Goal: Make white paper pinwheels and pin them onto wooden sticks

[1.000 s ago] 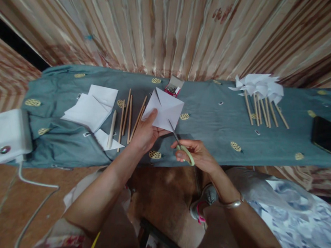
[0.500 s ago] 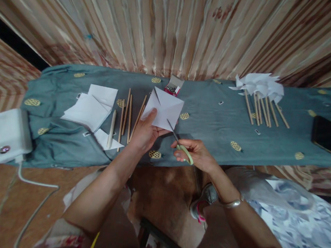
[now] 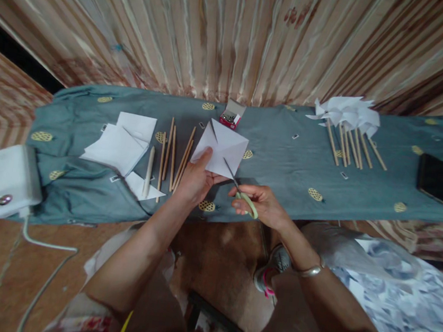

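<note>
My left hand [image 3: 199, 179] grips a square sheet of white paper [image 3: 225, 148], thumb on top and fingers beneath. A slit runs inward from the sheet's upper left corner. My right hand [image 3: 261, 205] holds scissors [image 3: 247, 203] with pale green handles. Their dark blades lie at the sheet's lower right corner, tips pointing toward its middle. Beyond the sheet stands a small open red box [image 3: 230, 118] with shiny metal bits inside. Left of my left hand lie several thin wooden sticks [image 3: 173, 158] and a thicker pale stick [image 3: 149, 171] resting on a paper piece.
White paper sheets [image 3: 117, 149] lie in a loose pile at left, near a white box-shaped device [image 3: 12, 179] with a cable. Several paper pinwheels [image 3: 349, 114] on sticks lie at right, beside a black phone-like object [image 3: 434, 177]. A plastic bag [image 3: 399, 293] of paper pieces sits below right.
The paper and my left hand have shifted slightly to the right, so the scissor blades reach a little farther into the sheet's corner. My right hand is nearly still.
</note>
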Tool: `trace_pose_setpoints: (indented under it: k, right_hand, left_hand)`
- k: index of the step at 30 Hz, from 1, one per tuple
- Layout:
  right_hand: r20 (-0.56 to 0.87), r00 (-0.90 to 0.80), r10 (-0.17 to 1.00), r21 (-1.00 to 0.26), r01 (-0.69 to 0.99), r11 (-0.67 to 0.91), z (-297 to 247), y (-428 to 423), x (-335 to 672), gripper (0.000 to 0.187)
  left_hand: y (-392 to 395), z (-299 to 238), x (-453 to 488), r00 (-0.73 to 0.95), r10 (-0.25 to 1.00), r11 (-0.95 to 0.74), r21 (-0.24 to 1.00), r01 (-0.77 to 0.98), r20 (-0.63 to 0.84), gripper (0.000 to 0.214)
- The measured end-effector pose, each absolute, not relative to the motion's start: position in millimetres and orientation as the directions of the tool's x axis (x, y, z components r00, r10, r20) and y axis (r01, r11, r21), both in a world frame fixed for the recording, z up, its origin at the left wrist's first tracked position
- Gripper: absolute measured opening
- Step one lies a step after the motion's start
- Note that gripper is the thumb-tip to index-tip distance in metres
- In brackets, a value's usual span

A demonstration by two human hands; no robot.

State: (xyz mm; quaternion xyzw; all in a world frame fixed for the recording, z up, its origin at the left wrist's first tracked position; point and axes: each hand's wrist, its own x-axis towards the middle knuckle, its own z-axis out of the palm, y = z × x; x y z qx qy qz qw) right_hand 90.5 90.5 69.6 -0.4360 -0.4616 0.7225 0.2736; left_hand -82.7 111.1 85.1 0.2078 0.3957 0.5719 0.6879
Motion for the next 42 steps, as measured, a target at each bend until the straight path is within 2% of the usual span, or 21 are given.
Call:
trace_pose_setpoints:
  k: [15, 25, 42]
  right_hand:
    - [-0.357, -0.460, 0.813, -0.918, 0.012, -0.397, 65.8, 90.4, 90.1, 0.040]
    - [-0.379, -0.441, 0.814, -0.907, 0.002, -0.421, 66.7, 90.4, 88.7, 0.042]
    - [-0.376, -0.438, 0.817, -0.910, 0.008, -0.415, 64.0, 88.4, 89.7, 0.040]
  left_hand:
    - [109.2, 84.9, -79.8, 0.024, 0.942, 0.280, 0.748, -0.602, -0.334, 0.032]
    - [108.6, 83.7, -80.4, 0.030, 0.944, 0.278, 0.747, -0.604, -0.327, 0.040]
    - [108.2, 84.6, -79.2, 0.023, 0.944, 0.276, 0.747, -0.605, -0.330, 0.032]
